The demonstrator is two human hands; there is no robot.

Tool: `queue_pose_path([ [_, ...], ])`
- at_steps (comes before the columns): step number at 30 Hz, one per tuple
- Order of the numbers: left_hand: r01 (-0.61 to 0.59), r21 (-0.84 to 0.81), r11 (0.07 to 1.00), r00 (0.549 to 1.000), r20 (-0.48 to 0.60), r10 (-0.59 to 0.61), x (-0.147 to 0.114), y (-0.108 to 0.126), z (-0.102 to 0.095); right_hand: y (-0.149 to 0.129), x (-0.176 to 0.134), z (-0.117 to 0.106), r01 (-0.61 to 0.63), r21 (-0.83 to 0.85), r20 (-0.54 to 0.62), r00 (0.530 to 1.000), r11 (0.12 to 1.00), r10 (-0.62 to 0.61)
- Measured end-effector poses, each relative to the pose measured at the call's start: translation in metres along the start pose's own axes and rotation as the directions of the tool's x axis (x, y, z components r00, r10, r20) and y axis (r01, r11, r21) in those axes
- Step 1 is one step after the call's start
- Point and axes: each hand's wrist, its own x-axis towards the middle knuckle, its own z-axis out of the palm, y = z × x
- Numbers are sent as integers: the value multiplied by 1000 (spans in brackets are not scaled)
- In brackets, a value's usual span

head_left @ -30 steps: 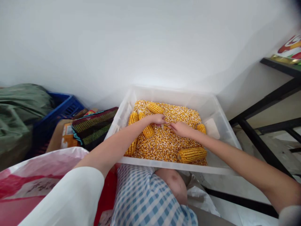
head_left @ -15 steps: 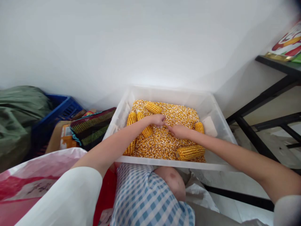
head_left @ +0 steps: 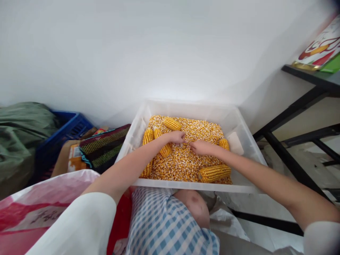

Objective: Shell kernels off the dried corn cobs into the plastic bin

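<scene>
My left hand is closed, fingers pinched, just over the loose corn kernels. Facing it, my right hand is closed too, its fingertips a small gap away. Something small and dark yellowish shows between the fingertips, too small to name. The kernels cover the floor of a translucent plastic bin. An ear of corn lies at the back, and another ear rests beside my left wrist. At the front right is a thick ear; one more sits partly behind my right forearm.
A white wall rises behind the bin. To the left are a blue crate, a mesh bag and a red and white plastic bag. A black metal rack stands at the right, bearing a printed package.
My hands have drawn slightly apart, opening a small gap between the fingertips. The whole view has shifted a little.
</scene>
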Motion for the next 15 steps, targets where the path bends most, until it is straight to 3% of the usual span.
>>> queue_pose_path([
  [8, 7, -196, 981, 991, 136, 20, -1, -14, -6, 2, -1, -12, -2, 108, -5, 1000, 994, 3],
  [15, -5, -287, 958, 986, 160, 53, -4, -16, -8, -7, 4, 0, -42, 106, -43, 998, 993, 47],
])
